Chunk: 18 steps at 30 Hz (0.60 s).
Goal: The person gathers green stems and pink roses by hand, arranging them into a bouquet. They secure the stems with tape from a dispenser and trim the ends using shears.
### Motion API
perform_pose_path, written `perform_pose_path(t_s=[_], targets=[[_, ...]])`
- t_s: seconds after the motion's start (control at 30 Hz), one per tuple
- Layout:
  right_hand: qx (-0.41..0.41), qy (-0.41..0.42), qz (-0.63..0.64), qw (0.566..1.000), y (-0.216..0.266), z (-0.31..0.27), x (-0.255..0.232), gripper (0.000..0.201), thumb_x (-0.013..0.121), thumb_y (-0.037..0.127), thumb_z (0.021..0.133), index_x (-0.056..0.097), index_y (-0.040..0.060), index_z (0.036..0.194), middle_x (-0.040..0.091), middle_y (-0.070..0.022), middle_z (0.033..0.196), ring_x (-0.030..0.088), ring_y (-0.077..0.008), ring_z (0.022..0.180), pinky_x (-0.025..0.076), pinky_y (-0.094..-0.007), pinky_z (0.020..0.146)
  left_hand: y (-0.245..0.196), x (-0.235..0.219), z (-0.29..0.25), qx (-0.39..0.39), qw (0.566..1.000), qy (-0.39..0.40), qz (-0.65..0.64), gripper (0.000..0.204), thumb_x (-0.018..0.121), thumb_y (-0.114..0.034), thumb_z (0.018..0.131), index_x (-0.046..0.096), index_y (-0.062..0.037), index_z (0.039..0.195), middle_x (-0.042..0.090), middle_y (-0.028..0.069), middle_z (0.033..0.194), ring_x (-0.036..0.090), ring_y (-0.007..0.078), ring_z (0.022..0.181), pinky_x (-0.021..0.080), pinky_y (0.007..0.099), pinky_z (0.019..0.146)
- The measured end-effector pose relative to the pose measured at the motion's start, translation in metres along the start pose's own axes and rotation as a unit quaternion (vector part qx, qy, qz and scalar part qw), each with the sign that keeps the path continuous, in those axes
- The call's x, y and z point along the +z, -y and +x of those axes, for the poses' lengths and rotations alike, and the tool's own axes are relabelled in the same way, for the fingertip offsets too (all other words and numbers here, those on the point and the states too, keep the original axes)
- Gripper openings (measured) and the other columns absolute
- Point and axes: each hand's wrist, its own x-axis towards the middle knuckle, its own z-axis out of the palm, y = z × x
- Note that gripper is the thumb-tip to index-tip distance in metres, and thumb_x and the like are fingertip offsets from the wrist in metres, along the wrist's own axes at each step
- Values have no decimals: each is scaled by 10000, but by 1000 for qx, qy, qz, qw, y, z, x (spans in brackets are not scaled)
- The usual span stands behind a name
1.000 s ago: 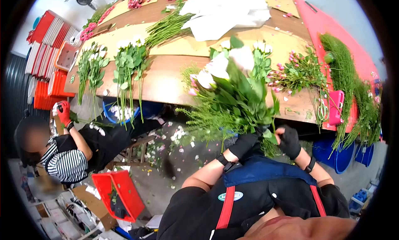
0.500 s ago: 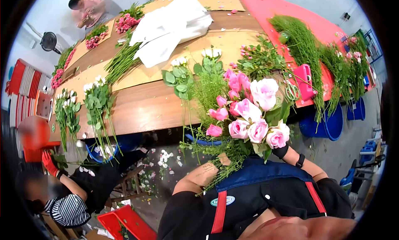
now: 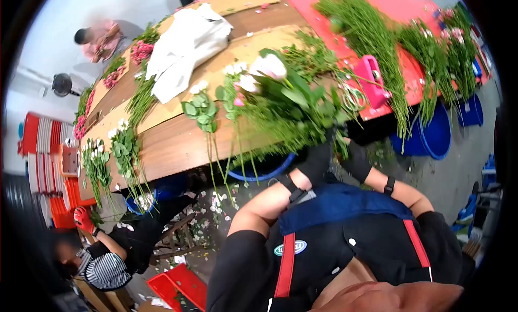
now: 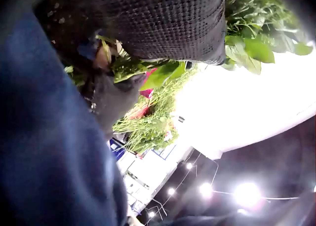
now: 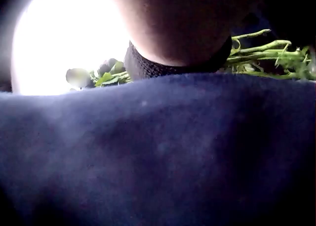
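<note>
In the head view, a bouquet (image 3: 294, 104) of pale pink roses, broad leaves and feathery greenery leans out over the table edge, blooms facing away from my body. My black-gloved left hand (image 3: 317, 156) grips its stems just below the leaves. The knit back of that glove (image 4: 173, 26) fills the top of the left wrist view. Close beside it, my gloved right hand (image 3: 353, 160) pinches at the lower stems, its bare fingertips (image 4: 102, 58) showing in the left wrist view. Cut stems (image 5: 266, 53) stick out behind the right glove, while the apron (image 5: 158, 147) hides most of that hand.
On the wooden table (image 3: 172, 155) lie white rose bunches (image 3: 127, 144), crumpled white wrapping (image 3: 186, 47), scissors (image 3: 353, 97) and a pink holder (image 3: 372, 82). Long greenery (image 3: 372, 53) hangs off the right side above blue buckets (image 3: 431, 131). A seated person (image 3: 102, 263) works at lower left.
The bouquet faced away, tipped its roses toward my body half a second ago, and now leans away again. My view has turned right. Both gloved hands show again at the stems.
</note>
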Motion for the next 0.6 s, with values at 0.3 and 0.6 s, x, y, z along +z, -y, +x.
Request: perform_pose_path(t_s=[0.3,0.6], targets=[[97,199,-65,973,-98,36,-148,376,672,186,693,589,34,1027,628,-219,926,590,-414,908,471,-465,768,-114,12,40,79,958,213,176,490,729,-252,797,577,-64,1223,661,130,1088,648,277,968,502,376,882],[25,313,-48,948,-153,56,-216,441,751,324,705,623,25,1002,653,-197,905,633,-337,871,479,-436,750,-91,97,153,119,889,281,342,369,694,-351,711,668,-126,1001,656,135,779,647,306,768,498,431,687]])
